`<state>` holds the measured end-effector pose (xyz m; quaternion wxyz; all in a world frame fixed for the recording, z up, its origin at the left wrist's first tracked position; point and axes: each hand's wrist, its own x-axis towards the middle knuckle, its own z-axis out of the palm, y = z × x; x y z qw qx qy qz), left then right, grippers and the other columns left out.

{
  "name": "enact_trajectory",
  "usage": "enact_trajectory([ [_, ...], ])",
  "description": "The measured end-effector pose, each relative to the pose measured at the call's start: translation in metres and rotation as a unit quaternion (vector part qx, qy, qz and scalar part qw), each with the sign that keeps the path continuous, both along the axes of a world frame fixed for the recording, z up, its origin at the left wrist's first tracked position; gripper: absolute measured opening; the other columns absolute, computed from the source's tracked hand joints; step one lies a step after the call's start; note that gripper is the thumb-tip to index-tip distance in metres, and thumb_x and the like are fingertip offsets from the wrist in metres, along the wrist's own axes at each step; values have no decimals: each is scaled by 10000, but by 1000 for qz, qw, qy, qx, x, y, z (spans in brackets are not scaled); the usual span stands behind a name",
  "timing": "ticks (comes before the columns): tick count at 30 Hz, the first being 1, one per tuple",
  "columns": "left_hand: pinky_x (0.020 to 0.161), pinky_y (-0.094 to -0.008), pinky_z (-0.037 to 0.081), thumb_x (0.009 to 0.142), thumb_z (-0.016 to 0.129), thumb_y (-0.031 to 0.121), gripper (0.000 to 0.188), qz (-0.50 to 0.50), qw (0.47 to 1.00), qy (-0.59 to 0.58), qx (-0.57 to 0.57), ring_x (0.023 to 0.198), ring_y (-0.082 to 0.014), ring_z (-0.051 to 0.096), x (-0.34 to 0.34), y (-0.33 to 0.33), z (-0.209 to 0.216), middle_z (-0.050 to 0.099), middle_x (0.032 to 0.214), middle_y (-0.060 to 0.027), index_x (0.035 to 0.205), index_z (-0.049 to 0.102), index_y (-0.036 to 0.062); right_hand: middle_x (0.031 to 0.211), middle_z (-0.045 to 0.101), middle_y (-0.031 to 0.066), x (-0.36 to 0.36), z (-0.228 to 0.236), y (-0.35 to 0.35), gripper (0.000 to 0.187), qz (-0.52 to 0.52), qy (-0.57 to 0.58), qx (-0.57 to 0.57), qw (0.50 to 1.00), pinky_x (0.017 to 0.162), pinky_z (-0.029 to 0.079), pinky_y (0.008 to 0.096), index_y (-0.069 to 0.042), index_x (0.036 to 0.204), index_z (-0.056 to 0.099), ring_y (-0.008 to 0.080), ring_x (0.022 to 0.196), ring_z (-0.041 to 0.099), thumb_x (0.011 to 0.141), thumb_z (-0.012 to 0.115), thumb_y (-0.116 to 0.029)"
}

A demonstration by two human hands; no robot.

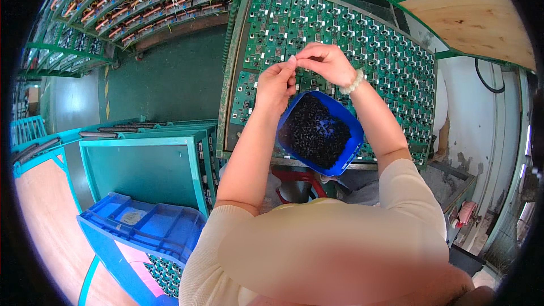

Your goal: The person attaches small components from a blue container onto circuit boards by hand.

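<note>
Fingertips of my left hand (275,86) and my right hand (330,63) meet in a pinch above the far side of a blue bin. Whatever sits between them, if anything, is too small to make out. A pale bead bracelet (352,82) circles my right wrist. Below my hands, the blue bin (355,136) rests on the near edge of the work surface and holds a heap of small black parts (314,130). Rows of green circuit boards (374,51) with small white and dark components cover the surface beneath and beyond my hands.
Racks of copper-coloured assemblies (153,5) stand at the far left. Nearer on the left are a teal-framed panel (136,170) and a blue crate (141,224); more circuit boards (164,275) lie by it. Wooden panels (453,5) rise at the far right. A red stool (300,178) shows under the bin.
</note>
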<state>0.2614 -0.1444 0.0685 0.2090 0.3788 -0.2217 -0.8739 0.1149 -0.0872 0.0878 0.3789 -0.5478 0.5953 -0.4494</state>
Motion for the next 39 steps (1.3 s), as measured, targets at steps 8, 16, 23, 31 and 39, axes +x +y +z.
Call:
enact_trajectory([
  [8, 384, -184, 280, 828, 573, 207, 189, -64, 995, -27, -78, 508, -60, 408, -2, 3, 3, 474, 651, -1, 829, 549, 20, 739, 579, 27, -28, -17, 5, 89, -121, 98, -35, 987, 587, 440, 218, -51, 820, 647, 95, 661, 543, 740, 652, -90],
  [16, 386, -185, 288, 847, 428, 80, 179, -32, 999, 22, -22, 531, -71, 419, -4, 0, 3, 537, 728, -77, 973, 486, -33, 739, 583, 88, -67, -69, -5, 120, -165, 349, 76, 919, 670, 460, 339, -72, 745, 634, 239, 729, 568, 709, 630, -186],
  [23, 404, -167, 297, 847, 547, 153, 188, -60, 996, 19, -63, 546, -52, 424, -4, 2, 2, 546, 721, -36, 951, 491, 7, 740, 586, 102, -55, -61, -12, 101, -178, 419, 70, 888, 718, 458, 360, -69, 727, 632, 271, 761, 562, 710, 597, -162],
  [31, 420, -157, 313, 803, 602, 107, 219, -46, 996, 30, -73, 539, -38, 417, -5, 3, -4, 580, 743, -32, 982, 568, -14, 771, 605, 136, -67, -72, -23, 112, -129, 462, 153, 864, 724, 469, 371, -77, 710, 648, 289, 770, 575, 702, 570, -156],
  [39, 408, -159, 305, 799, 617, 137, 135, -26, 999, 4, -41, 526, -37, 414, -6, 4, 2, 552, 706, -11, 843, 569, 18, 823, 632, 111, -31, -18, -10, 145, -170, 374, 100, 906, 695, 484, 321, -66, 831, 660, 225, 733, 608, 748, 599, -169],
])
